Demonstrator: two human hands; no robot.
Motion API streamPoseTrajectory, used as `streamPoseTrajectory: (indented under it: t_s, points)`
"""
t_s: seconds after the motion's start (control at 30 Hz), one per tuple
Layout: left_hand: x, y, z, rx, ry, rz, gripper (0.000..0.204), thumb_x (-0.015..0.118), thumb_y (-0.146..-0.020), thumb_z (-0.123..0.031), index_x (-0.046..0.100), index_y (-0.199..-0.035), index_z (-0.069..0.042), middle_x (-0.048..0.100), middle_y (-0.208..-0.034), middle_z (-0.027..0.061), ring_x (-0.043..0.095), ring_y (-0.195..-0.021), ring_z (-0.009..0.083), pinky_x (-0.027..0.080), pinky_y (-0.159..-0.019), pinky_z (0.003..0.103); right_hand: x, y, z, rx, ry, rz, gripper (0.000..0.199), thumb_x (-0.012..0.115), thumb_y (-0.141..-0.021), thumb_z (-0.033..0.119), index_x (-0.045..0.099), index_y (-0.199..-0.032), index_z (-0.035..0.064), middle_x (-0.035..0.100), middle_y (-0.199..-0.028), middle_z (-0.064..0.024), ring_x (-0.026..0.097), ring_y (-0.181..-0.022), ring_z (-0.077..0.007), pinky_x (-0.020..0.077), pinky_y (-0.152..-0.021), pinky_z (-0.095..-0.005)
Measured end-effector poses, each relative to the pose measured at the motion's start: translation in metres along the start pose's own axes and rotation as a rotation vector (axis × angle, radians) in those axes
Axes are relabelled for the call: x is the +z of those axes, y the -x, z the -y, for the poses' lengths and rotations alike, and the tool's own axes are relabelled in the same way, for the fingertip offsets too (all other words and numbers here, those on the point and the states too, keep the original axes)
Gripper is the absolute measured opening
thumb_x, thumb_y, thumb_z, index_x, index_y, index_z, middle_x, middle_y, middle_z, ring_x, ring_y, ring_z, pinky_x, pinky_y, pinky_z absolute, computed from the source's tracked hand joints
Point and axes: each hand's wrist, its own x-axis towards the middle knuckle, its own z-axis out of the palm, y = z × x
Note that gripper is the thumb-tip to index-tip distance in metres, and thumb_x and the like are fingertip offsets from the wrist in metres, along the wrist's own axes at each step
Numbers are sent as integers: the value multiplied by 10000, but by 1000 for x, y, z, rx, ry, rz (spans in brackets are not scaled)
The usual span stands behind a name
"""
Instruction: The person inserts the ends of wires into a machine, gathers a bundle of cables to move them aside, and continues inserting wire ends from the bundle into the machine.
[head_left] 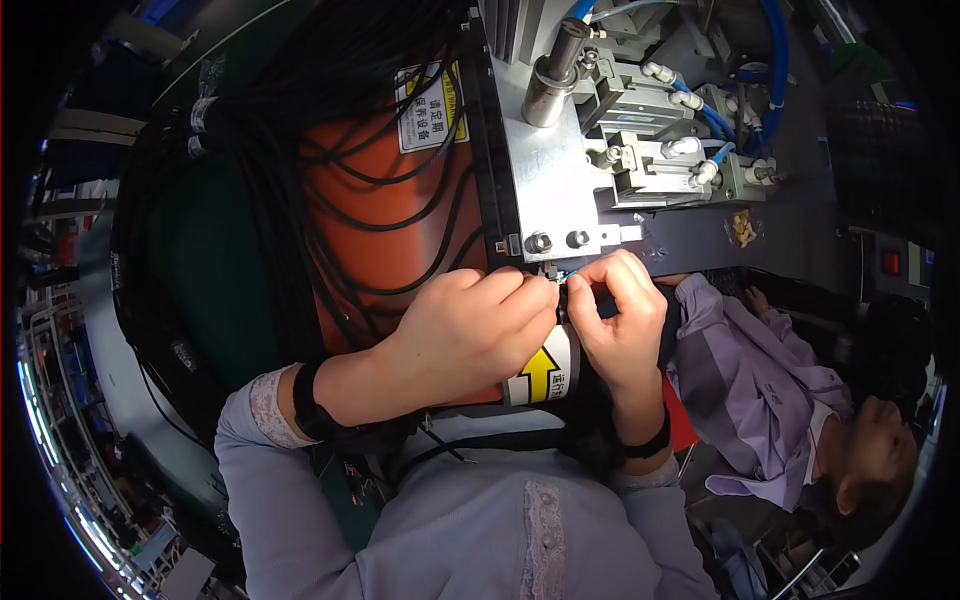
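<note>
My left hand is closed just below the front edge of a metal fixture plate. What its fingers grip is hidden by the hand itself. Close beside it, my right hand pinches thumb and forefinger together at a thin blue wire. The fingertips of both hands almost meet there, around a small shiny part too tiny to name. Black cables hang in loops over an orange surface to the left of my hands. Under the fingers lies a white label with a yellow arrow.
A thick bundle of black cables is tied at the upper left over a dark green surface. Pneumatic cylinders with blue hoses stand at the upper right. A co-worker in a lilac jacket sits at the right.
</note>
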Motion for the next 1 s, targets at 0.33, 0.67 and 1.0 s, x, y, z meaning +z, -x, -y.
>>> streamPoseTrajectory:
  t_s: [0.33, 0.67, 1.0]
  points:
    - [5, 0, -9, -108, -56, -9, 119, 597, -711, -126, 604, -822, -84, 439, -720, -20, 479, -622, 86, 342, -492, 226, 10, 5, -5, -34, -43, -97, 78, 618, -740, -40, 547, -721, -13, 527, -667, -87, 507, -592, -188, 415, -572, -276]
    - [-2, -2, -15, -115, -53, -57, 213, 599, -713, -131, 630, -910, -56, 476, -775, -15, 473, -630, 91, 337, -508, 228, 7, 15, -6, 276, -312, -80, 57, 631, -751, -32, 578, -744, -12, 574, -704, -84, 547, -643, -205, 449, -613, -278]
    - [-17, 7, -21, -192, -87, 95, 313, 597, -721, -121, 662, -1027, -99, 489, -769, -14, 504, -600, 90, 332, -500, 237, 11, 11, 5, -5, -133, -122, 54, 625, -804, -30, 576, -797, -7, 557, -736, -26, 514, -693, -91, 427, -648, -233]
